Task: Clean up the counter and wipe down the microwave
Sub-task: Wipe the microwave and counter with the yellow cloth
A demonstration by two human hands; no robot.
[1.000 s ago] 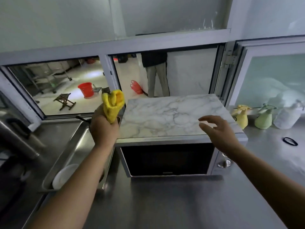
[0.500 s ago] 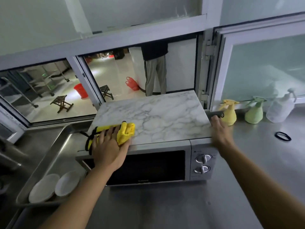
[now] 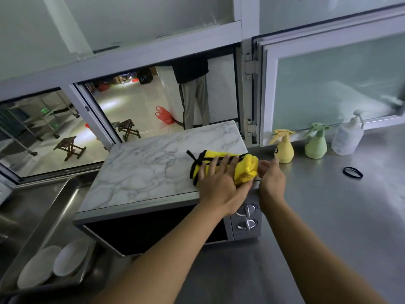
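Your left hand [image 3: 221, 185] swept yellow cloth [image 3: 225, 166] from marble-patterned microwave top's [image 3: 153, 172] left edge to right; fingers flat, pressing. Right hand [image 3: 270, 179] loosely curled, steadying right edge, holding nothing. Top pass likely done; front next.

No legible text or labels.

Your left hand [image 3: 221, 185] has swept the yellow cloth [image 3: 225, 166] across the marble top of the microwave [image 3: 153, 170], from the 9 o'clock edge half a second ago to the 3 o'clock edge now. A second ago you held that cloth bunched up in the air. Your right hand [image 3: 270, 178] has shifted inward at the 3 o'clock corner and now sits just beside the cloth's end.
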